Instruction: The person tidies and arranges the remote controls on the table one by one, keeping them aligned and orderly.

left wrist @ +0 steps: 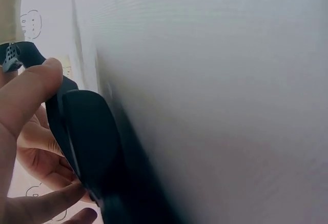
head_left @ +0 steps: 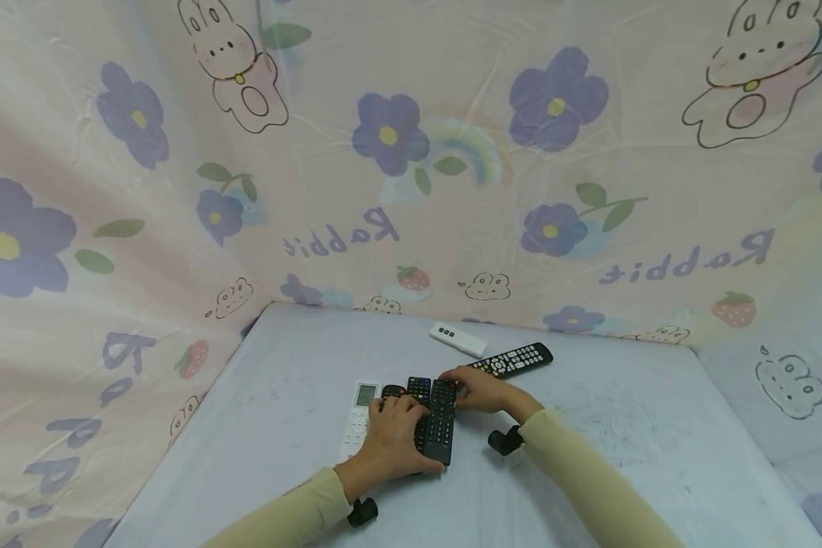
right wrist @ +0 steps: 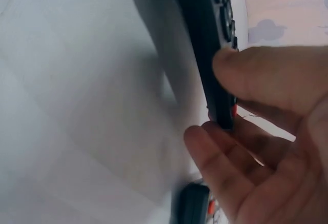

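Rightmost black remote (head_left: 441, 422) stands in the row over the table (head_left: 610, 441), long axis near-to-far — resting or slightly raised, can't tell. It lies just left of the right hand (head_left: 481, 390), whose grip pinches its far end. Left hand (head_left: 392, 440) clamps across the row, thumb at that remote's near end — white remote (head_left: 356, 423) just left, right hand nearer the far end.

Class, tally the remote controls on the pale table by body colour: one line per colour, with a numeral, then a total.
Black, oblong plastic remote controls: 4
White, oblong plastic remote controls: 2
Total: 6
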The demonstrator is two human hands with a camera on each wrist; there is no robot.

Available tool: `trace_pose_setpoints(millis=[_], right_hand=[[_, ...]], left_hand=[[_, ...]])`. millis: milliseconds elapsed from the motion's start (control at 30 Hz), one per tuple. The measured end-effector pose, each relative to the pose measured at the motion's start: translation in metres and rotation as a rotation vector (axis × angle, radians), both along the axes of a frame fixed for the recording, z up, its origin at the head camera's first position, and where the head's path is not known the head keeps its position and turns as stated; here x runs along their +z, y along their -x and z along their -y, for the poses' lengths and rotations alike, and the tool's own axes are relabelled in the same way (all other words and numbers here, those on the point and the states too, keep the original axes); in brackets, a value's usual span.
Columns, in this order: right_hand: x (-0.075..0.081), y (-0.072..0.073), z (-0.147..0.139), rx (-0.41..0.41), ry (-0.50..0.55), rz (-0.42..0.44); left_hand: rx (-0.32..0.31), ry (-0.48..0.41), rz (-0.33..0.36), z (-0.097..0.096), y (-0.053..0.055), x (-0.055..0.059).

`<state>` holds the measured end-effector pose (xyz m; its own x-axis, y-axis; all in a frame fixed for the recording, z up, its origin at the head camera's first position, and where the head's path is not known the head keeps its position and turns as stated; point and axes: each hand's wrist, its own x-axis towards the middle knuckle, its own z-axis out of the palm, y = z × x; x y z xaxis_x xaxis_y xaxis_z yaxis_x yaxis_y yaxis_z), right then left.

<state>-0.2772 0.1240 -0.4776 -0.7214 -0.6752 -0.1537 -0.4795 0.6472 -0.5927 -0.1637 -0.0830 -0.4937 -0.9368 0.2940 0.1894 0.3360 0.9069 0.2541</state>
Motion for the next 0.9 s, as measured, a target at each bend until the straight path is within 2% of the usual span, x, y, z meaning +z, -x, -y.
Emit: trace_pose_setpoints(millis=[367, 900], right_hand=[[-0.002, 0.0, 0.007, -0.016, -0.055, -0.035], [-0.004, -0.002, 0.012, -0.059, -0.073, 0.012]], left_hand=[[0.006, -0.004, -0.001, -0.004, 0.002, -0.005], [-0.006, 0.039, 0.015, -0.008, 0.004, -0.009]])
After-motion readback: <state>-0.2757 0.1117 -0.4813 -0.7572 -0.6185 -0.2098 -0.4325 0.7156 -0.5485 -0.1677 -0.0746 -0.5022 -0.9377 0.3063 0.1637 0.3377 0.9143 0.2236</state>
